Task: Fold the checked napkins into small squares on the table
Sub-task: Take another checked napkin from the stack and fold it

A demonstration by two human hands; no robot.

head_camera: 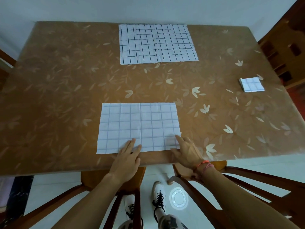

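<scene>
A white checked napkin [138,124] lies flat near the table's front edge, a rectangle with a crease down its middle. My left hand [127,161] rests flat on its near edge, fingers together and extended. My right hand [184,151] lies at the napkin's near right corner, fingers spread on the cloth, nothing gripped. A second, larger checked napkin [156,43] is spread flat at the far side of the table. A small folded square of checked napkins [251,84] sits at the right edge.
The table [57,96] has a brown cover with a leaf pattern. Wooden chairs [247,184] stand at the near side, with another at the right [280,52]. A wall runs along the far edge. My feet are on a white floor below.
</scene>
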